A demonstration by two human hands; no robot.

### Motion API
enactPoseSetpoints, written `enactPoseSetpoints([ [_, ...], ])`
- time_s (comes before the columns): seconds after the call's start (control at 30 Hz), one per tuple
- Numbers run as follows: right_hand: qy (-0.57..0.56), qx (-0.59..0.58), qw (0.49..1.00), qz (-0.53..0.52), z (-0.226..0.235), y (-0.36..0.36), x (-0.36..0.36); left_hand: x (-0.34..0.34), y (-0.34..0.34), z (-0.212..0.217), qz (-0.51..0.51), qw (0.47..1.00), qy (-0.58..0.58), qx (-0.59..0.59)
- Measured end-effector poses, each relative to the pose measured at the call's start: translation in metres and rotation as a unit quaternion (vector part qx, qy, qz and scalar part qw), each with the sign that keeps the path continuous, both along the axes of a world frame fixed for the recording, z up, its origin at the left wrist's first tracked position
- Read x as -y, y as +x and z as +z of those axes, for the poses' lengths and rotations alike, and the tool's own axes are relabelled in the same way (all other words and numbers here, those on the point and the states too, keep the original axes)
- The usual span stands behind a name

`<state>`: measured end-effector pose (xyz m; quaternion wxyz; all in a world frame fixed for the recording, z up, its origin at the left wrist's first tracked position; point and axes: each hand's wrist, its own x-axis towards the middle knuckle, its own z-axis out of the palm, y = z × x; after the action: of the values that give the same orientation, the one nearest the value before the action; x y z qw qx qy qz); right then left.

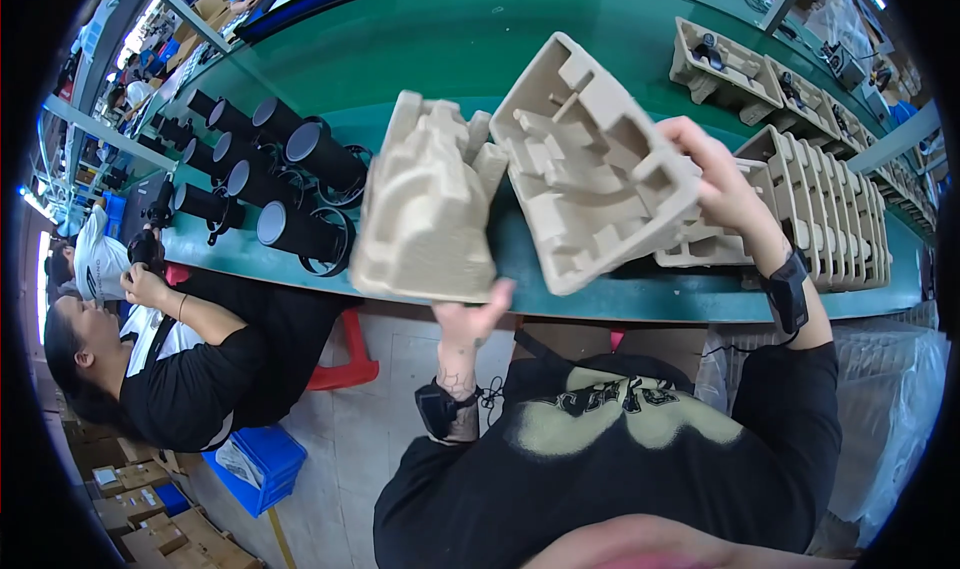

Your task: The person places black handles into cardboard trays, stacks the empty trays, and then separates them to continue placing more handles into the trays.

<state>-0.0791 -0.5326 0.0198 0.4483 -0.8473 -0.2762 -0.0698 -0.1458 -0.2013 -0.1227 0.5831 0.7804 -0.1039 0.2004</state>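
Observation:
My right hand (718, 174) grips the edge of a beige moulded-pulp tray (590, 239), tilted so that its hollow inner side with ribs and pockets shows. My left hand (472, 321) holds the near edge of a second moulded-pulp tray (425, 224), its humped side facing up; the fingers are partly hidden beneath it. This tray is slightly blurred. Both trays are raised over the green worktop (450, 54), side by side, close together. Whether they touch is hard to tell.
Black cylinders (300, 231) with ring-shaped parts stand at left. Nested pulp trays (825, 214) stand on edge at right, with filled trays (725, 69) behind. A co-worker (190, 359) sits at left, near a red stool (350, 359) and a blue crate (262, 469).

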Motion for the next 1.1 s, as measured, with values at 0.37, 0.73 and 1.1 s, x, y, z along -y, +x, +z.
enactPoseSetpoints([
  [0.37, 0.211, -0.084, 0.958, -0.178, -0.063, -0.09, 0.099, 0.031, 0.047, 0.135, 0.066, 0.959, 0.17, 0.216],
  [0.73, 0.389, -0.04, 0.908, -0.15, -0.037, -0.071, 0.024, 0.085, 0.142, 0.093, -0.127, 0.846, 0.517, 0.016],
  [1.1, 0.122, 0.247, 0.951, -0.138, -0.09, -0.102, -0.07, 0.025, -0.001, 0.088, -0.088, 0.993, -0.077, -0.012],
])
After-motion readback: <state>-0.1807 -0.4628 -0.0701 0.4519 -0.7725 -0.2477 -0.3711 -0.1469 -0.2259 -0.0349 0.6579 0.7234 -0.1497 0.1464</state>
